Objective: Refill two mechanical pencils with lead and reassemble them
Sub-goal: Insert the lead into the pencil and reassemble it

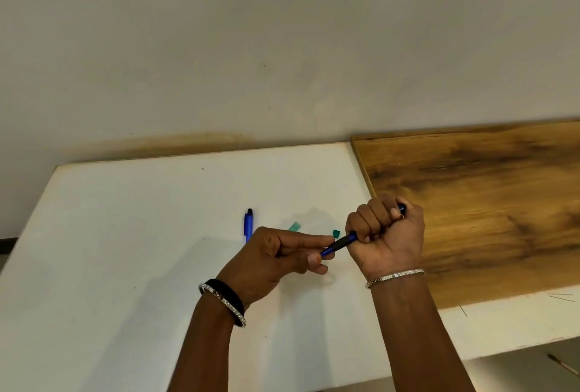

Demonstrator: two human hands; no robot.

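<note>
Hands meet just right of the frame's centre, above a white counter [125,234], working on a blue pencil [340,242]. The right hand [387,234] is clenched in a fist around the upper barrel, likely to hold it steady. The left hand [276,258] pinches the pencil's lower tip between thumb and fingers [314,239], which suggests the tip is being twisted on or off; which way cannot be told. A second blue pencil [249,225] with a black cap lies on the counter above the left hand, apart from both hands, seemingly set aside. Two small green pieces, a pale one [294,226] and a darker one [336,232], rest on the counter just behind the hands, perhaps a lead case and its lid kept within reach. A brown wooden board [486,203] fills the right side.
</note>
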